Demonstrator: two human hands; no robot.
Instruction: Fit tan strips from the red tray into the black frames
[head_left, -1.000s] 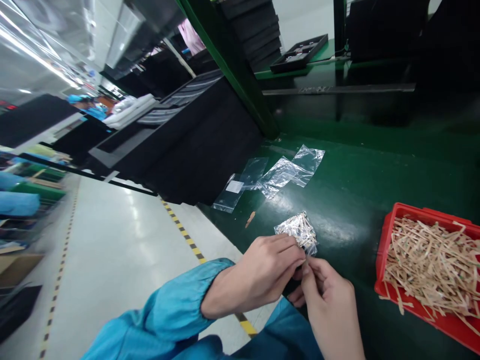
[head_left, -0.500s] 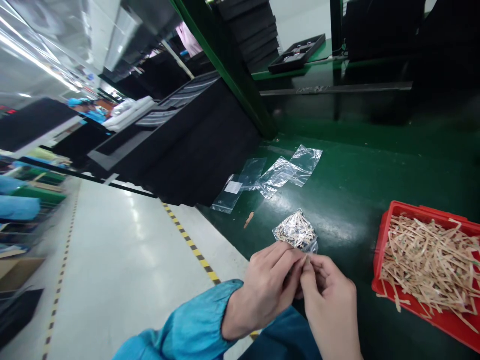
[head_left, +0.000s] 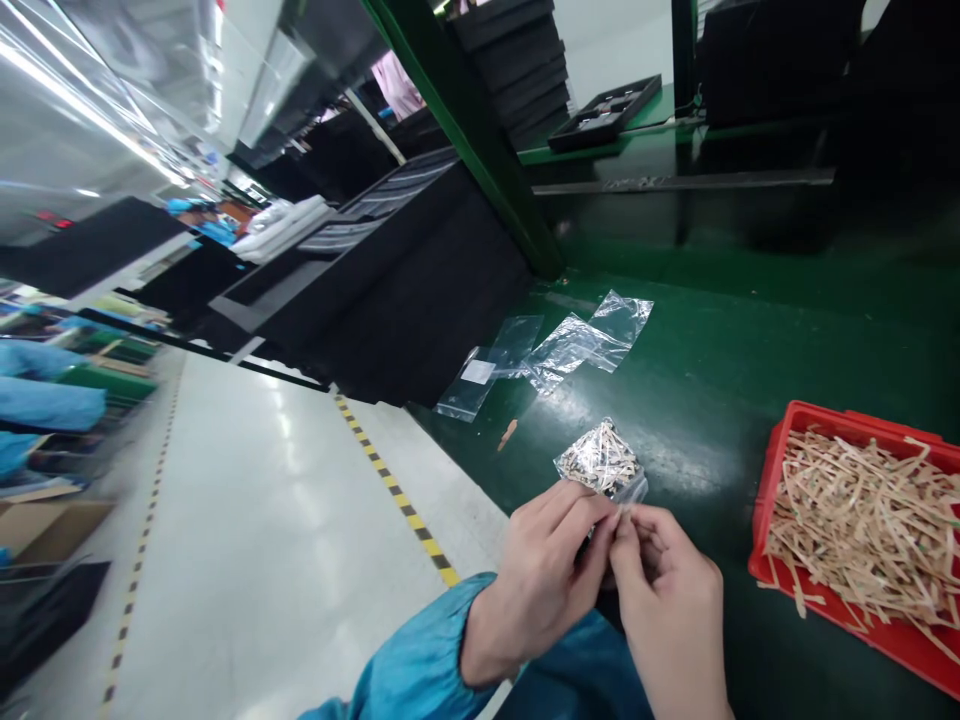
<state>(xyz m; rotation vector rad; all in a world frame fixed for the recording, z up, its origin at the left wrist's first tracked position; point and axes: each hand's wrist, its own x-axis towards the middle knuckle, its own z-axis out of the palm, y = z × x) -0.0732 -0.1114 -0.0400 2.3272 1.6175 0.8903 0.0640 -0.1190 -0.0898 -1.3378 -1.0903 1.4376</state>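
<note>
A clear plastic bag (head_left: 600, 458) full of small pale and dark strips lies on the green table just beyond my fingers. My left hand (head_left: 559, 565) is closed, its thumb and forefinger pinching the near edge of this bag. Against those fingertips, my right hand (head_left: 664, 585) also pinches the bag's edge between thumb and forefinger. The fingers partly cover that edge, so its exact shape is hidden. To the right of my right hand stands a red bin (head_left: 759, 520) heaped with loose tan strips (head_left: 862, 530).
Several flat clear bags (head_left: 574, 345) lie farther back, one with a white label (head_left: 478, 372). A small brown scrap (head_left: 508, 434) sits near the table's left edge. A black box stack (head_left: 405, 290) and a green post (head_left: 480, 140) stand at the back left.
The whole view has shifted slightly, so everything sits a little farther right. Both hands keep pinching the bag's edge, and a bit more of its clear plastic shows by the fingertips.
</note>
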